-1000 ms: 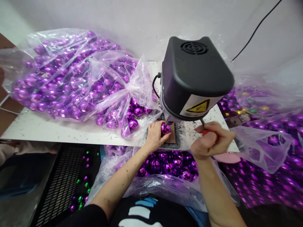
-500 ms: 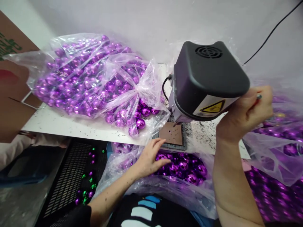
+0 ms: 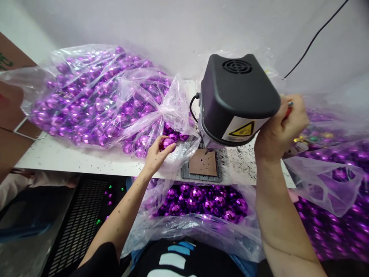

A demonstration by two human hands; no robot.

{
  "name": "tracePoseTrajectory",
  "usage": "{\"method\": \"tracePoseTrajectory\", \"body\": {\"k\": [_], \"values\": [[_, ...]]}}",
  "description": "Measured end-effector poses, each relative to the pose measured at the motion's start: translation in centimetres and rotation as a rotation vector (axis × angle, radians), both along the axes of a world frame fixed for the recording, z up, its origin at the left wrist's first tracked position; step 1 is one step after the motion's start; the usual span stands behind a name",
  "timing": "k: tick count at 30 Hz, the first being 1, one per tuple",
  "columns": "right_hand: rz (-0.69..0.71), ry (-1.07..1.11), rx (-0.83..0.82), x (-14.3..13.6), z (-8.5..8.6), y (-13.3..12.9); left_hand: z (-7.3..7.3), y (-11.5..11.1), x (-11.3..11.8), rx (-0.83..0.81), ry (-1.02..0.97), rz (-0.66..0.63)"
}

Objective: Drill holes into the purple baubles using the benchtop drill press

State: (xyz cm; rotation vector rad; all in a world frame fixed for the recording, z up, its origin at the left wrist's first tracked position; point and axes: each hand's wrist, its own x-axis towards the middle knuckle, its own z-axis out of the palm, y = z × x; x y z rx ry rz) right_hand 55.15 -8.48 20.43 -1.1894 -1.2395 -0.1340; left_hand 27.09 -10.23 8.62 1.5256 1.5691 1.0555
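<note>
At the mouth of the tied clear bag, my left hand (image 3: 155,156) has its thumb and fingers around a shiny purple faceted ball (image 3: 167,144). Other purple balls lie beside it. My right hand (image 3: 281,127) is wrapped around a handle at the right side of a black bench drill press (image 3: 242,88); only a bit of red and a metal end show. Below the machine's head sits a brown square block (image 3: 203,162) with a small dark hole, on a grey base plate (image 3: 186,173).
A big bag of purple balls (image 3: 95,100) lies on the white table (image 3: 72,157). An open bag of them (image 3: 196,200) hangs at my lap. More bagged balls (image 3: 331,223) are at right. Left are a black crate (image 3: 72,215), a cardboard box (image 3: 11,150) and another person's sleeve (image 3: 11,184).
My left hand has moved up and left from the open lap bag to the ball on the table and closed around it. My right hand stays on the handle. The view has shifted slightly.
</note>
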Motion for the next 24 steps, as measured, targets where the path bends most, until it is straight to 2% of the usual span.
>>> {"method": "tracePoseTrajectory", "body": {"k": [2, 4, 7, 11, 14, 16, 20, 24], "values": [[0.013, 0.015, -0.023, -0.1, 0.2, 0.5, 0.7, -0.6, 0.1, -0.151, -0.371, 0.027], [0.011, 0.032, -0.026, -0.1, 0.3, 0.9, 0.8, -1.3, 0.5, -0.325, -0.635, 0.005], [0.006, 0.036, -0.018, -0.1, 0.2, 1.0, 0.1, -2.8, 1.4, -0.547, -0.885, -0.127], [0.011, 0.006, -0.004, 0.0, 0.1, 1.0, -1.4, -4.6, 3.2, -0.669, -1.085, -0.245], [-0.002, -0.006, 0.004, 0.0, 0.1, 1.0, -2.5, -5.2, 4.4, -0.73, -1.086, -0.259], [-0.009, -0.003, -0.001, 0.0, 0.1, 1.0, -2.9, -5.2, 4.8, -0.723, -0.997, -0.27], [-0.023, -0.001, -0.039, -0.1, 0.3, 0.9, -3.1, -4.9, 5.0, -0.462, -0.645, -0.245], [-0.021, -0.002, -0.06, -0.1, 0.4, 0.7, -3.1, -4.1, 5.3, -0.239, -0.44, -0.34]]}}
